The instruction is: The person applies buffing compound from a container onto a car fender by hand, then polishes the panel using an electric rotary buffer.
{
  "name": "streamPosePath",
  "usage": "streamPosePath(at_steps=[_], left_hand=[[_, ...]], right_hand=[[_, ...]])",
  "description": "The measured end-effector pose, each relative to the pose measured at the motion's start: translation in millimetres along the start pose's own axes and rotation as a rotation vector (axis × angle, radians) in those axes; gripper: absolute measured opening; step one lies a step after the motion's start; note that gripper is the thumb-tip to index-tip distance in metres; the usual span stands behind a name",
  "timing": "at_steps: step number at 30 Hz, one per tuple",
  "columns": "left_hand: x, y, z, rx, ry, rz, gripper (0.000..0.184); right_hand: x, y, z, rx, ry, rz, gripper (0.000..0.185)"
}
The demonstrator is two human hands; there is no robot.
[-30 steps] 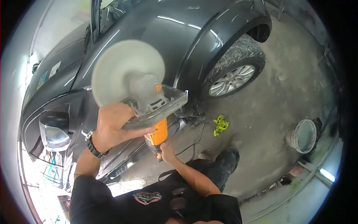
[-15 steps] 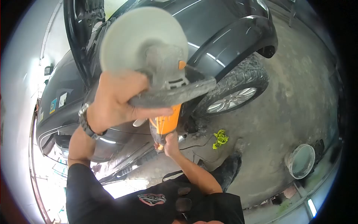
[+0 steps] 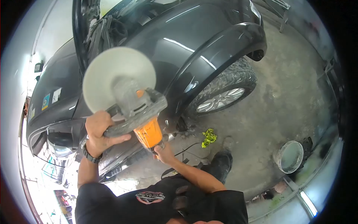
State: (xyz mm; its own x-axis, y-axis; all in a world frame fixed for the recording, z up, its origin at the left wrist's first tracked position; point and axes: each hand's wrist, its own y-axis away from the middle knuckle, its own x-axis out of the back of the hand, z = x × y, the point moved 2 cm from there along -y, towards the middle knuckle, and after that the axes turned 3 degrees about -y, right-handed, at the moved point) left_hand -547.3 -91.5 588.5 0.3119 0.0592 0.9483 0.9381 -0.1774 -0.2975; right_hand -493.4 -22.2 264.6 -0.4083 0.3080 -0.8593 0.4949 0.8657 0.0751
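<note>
An orange and grey car polisher [image 3: 148, 133] with a round off-white pad [image 3: 118, 74] is in both my hands, held up by the dark car's side. My left hand [image 3: 100, 128], a dark watch on its wrist, is closed round the curved front handle [image 3: 128, 128]. Lower down, my right hand [image 3: 164, 153] wraps the rear end of the polisher's body. The pad overlaps the car [image 3: 164, 56] around the fender and door area. Whether it touches the paint I cannot tell. The pad's face looks smooth and blurred.
The car's front wheel [image 3: 223, 100] is turned outward at the right. A yellow-green cloth [image 3: 209, 137] lies on the concrete floor [image 3: 261, 134], near a thin black cable [image 3: 186, 149]. A round bucket [image 3: 291, 157] stands by the right wall. The door mirror [image 3: 60, 139] sticks out at left.
The polisher has moved down and left in view, away from my head, and looks smaller. Both hands went with it and kept their grip. The car has shifted slightly left in view.
</note>
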Motion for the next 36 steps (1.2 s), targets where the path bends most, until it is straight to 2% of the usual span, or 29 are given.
streamPosePath(at_steps=[3,7,12,19,23,26,32,36], left_hand=[[8.3,53.8,-3.5,0.067,0.006,0.026,0.053],[12.6,84.1,-3.6,0.094,-0.001,0.035,0.052],[5.7,39.6,9.6,0.062,-0.041,-0.010,0.051],[-20.6,-61.9,24.6,-0.122,-0.071,-0.063,0.050],[-30.1,-95.5,28.7,-0.201,-0.033,-0.108,0.047],[-32.9,-93.8,31.6,-0.229,-0.047,-0.129,0.046],[-21.0,-44.5,31.8,-0.171,-0.088,-0.168,0.050],[-16.5,-55.7,27.3,-0.178,-0.074,-0.164,0.049]], right_hand=[[-11.7,14.1,38.3,-0.078,0.038,-0.050,0.080],[-15.5,16.2,70.7,-0.066,0.032,-0.047,0.080],[-8.5,6.2,40.0,-0.023,-0.056,-0.049,0.081],[16.4,-17.5,-28.4,0.094,-0.147,-0.045,0.084],[18.9,-31.8,-38.2,0.180,-0.223,-0.040,0.084],[9.8,-32.4,-31.0,0.224,-0.316,-0.051,0.085],[-7.0,-11.0,22.8,0.054,-0.252,-0.057,0.086],[-10.3,-15.5,5.2,0.053,-0.245,-0.096,0.086]])
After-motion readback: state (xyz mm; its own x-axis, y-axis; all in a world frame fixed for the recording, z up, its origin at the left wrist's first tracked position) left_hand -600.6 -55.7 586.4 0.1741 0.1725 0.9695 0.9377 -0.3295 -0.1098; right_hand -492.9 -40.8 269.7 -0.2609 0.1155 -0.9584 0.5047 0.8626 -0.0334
